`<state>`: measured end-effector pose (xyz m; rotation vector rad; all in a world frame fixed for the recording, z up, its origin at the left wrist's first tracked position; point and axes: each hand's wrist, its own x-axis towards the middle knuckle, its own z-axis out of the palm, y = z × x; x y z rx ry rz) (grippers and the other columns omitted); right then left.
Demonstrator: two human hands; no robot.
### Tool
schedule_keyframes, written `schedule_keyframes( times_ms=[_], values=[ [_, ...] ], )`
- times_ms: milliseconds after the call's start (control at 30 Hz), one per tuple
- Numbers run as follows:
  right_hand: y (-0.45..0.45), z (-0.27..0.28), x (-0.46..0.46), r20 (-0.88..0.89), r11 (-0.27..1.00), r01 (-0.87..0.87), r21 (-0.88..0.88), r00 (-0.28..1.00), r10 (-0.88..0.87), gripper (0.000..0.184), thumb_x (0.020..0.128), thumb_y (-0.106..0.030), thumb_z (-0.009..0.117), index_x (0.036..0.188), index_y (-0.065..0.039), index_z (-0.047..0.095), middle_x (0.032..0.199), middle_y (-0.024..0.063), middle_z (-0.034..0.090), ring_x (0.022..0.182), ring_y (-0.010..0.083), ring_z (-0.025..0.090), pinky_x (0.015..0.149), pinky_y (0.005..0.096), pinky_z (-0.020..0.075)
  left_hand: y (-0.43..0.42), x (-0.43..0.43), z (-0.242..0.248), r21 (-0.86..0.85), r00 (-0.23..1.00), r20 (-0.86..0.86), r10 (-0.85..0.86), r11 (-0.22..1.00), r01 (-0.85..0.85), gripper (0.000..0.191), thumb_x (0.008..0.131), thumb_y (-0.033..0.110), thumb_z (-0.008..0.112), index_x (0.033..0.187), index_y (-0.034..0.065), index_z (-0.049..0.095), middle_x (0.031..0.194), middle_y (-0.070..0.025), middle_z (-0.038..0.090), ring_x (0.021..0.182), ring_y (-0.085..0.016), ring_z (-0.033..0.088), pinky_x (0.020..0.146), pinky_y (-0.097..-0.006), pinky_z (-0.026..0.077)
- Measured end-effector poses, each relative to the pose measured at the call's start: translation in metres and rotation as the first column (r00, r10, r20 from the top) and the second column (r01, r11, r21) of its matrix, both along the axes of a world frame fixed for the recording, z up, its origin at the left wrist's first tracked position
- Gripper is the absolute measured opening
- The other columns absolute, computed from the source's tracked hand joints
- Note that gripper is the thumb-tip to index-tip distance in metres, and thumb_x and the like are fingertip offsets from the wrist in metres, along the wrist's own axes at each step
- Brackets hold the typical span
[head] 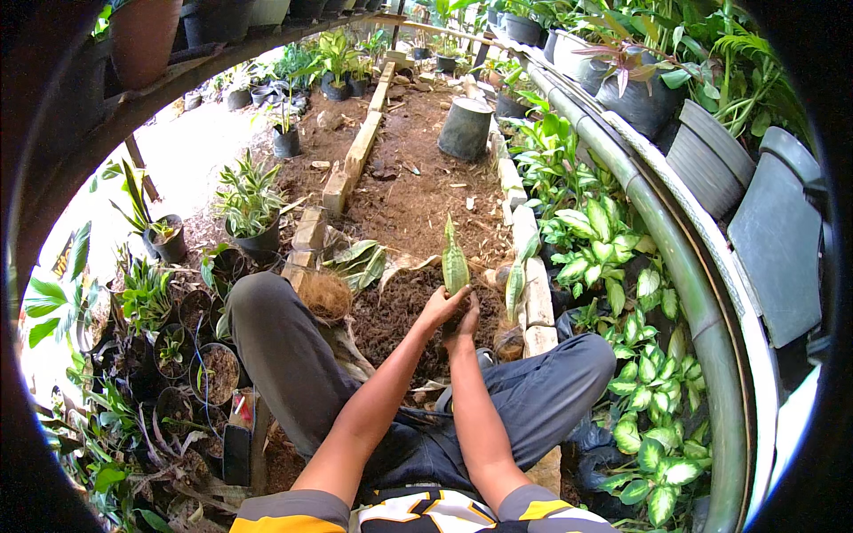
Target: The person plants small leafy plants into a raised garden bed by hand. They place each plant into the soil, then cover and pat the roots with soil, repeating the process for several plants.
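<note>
Both hands meet over a heap of dark soil (393,316) between my bent knees. They hold one upright variegated leaf cutting (455,263), which looks like snake plant. My left hand (442,307) grips near its base, thumb and fingers closed. Cupped against the lower end is my right hand (468,322). Something dark sits between the palms; I cannot tell whether it is soil or a small pot. Similar cut leaves (515,285) lean on the brick edging at the right, and more cut leaves (360,263) lie at the left beside a ball of coconut fibre (325,295).
An overturned black bucket (465,130) stands farther up the bed. Brick edging (538,293) bounds the right side, wooden blocks (360,150) the left. Potted plants (252,206) crowd the left. Variegated plants (600,246) and a bamboo pole (666,240) line the right. A phone-like object (236,454) rests lower left.
</note>
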<state>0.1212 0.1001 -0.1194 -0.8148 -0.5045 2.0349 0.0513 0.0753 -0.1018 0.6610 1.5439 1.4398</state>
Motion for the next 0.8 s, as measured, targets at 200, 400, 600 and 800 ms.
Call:
schedule_keyframes(
  times_ms=[200,400,600,800],
  values=[
    [-0.007,0.008,-0.006,0.300,0.953,0.204,0.226,0.916,-0.267,0.046,0.090,-0.045,0.040,0.095,-0.004,0.060,0.089,0.0108,0.060,0.082,0.0273,0.058,0.077,0.0403,0.0446,-0.006,0.024,-0.001,0.134,0.986,0.114,0.124,0.981,-0.139,0.050,0.082,0.042,0.062,0.106,-0.0014,0.058,0.097,-0.0131,0.064,0.088,-0.019,0.059,0.080,-0.0317,0.046],
    [-0.002,0.002,-0.002,0.621,0.817,0.287,0.500,0.539,-0.569,0.046,0.090,-0.044,0.040,0.093,-0.003,0.059,0.088,0.0112,0.060,0.082,0.0278,0.057,0.076,0.0408,0.0440,-0.006,0.027,-0.013,0.204,0.976,0.209,0.057,0.974,-0.101,0.037,0.083,0.032,0.059,0.095,-0.0028,0.063,0.085,-0.0107,0.065,0.073,-0.017,0.059,0.068,-0.0312,0.048],
    [-0.009,-0.002,0.000,0.681,0.823,0.288,0.489,0.463,-0.567,0.047,0.089,-0.045,0.040,0.095,-0.002,0.057,0.093,0.0148,0.059,0.083,0.0303,0.058,0.074,0.0421,0.0434,-0.009,0.027,-0.025,0.005,0.938,0.346,0.013,1.000,-0.016,0.035,0.078,0.028,0.058,0.091,-0.0044,0.065,0.083,-0.0108,0.065,0.070,-0.019,0.059,0.064,-0.0316,0.047],
    [0.005,-0.025,-0.002,0.670,0.901,0.248,0.356,0.605,-0.431,0.052,0.091,-0.046,0.037,0.083,0.000,0.060,0.081,0.0124,0.062,0.075,0.0239,0.060,0.068,0.0354,0.0456,-0.015,0.025,-0.022,-0.008,0.939,0.330,0.095,0.995,-0.098,0.033,0.080,0.027,0.059,0.090,-0.0041,0.065,0.085,-0.0107,0.066,0.071,-0.018,0.061,0.063,-0.0312,0.047]
  ],
)
